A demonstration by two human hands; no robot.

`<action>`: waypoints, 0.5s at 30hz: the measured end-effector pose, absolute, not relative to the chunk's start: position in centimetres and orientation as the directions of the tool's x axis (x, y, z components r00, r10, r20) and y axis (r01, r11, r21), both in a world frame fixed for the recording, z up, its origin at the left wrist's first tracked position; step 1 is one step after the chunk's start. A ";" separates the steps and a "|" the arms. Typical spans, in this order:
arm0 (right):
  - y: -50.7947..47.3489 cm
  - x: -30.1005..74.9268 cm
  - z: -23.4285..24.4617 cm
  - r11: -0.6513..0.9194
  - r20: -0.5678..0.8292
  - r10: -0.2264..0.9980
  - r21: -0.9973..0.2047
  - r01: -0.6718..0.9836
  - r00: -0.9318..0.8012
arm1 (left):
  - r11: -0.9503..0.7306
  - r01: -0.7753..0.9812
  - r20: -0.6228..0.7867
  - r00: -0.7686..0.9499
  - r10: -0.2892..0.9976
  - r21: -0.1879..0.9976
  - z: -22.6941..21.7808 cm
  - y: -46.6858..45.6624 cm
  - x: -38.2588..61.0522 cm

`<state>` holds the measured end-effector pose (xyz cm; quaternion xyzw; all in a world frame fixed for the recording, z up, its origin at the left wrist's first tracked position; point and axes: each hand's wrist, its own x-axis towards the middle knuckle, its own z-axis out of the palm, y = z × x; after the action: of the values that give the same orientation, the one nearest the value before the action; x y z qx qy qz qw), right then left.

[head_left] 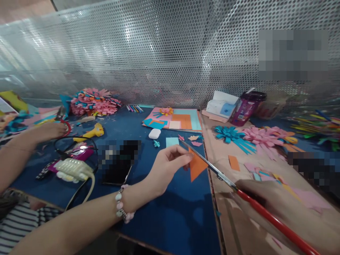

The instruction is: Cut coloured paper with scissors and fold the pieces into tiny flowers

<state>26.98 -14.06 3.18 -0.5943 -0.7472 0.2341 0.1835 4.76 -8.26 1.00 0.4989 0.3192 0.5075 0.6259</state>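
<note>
My left hand (166, 166), a beaded bracelet on its wrist, pinches a folded piece of orange paper (198, 167) over the blue tabletop. In my right hand (265, 202) is a pair of scissors (216, 171) with red handles. Their blades reach across the upper edge of the orange paper, close to my left fingertips. Most of the right fingers are hidden behind the handle. Small paper scraps (196, 143) in pink, peach and teal lie just beyond the paper, with a light blue paper square (172, 142) beside them.
A phone (119, 166), white earbud case (154, 133) and power strip (74, 168) with cables lie leftward. Another person's hand (57, 130) is at far left. Behind are stacked coloured papers (183, 118); paper flowers (261, 138) and a purple cup (247, 108) stand right. Perforated metal (159, 53) backs the table.
</note>
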 end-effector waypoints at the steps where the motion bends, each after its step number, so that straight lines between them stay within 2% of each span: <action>1: -14.1 27.0 3.1 0.184 -0.023 0.970 -0.583 0.791 -0.242 | -0.016 -0.313 0.108 0.277 0.955 0.949 1.0 -8.3 4.8; 15: -14.3 27.1 3.0 0.168 -0.034 0.974 -0.564 0.809 -0.226 | 0.003 -0.342 0.103 0.292 0.951 0.940 0.7 -8.1 4.7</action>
<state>27.11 -14.27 2.98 -0.5981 -0.7449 0.2411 0.1710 4.71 -8.05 0.71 0.4905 0.3103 0.5078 0.6366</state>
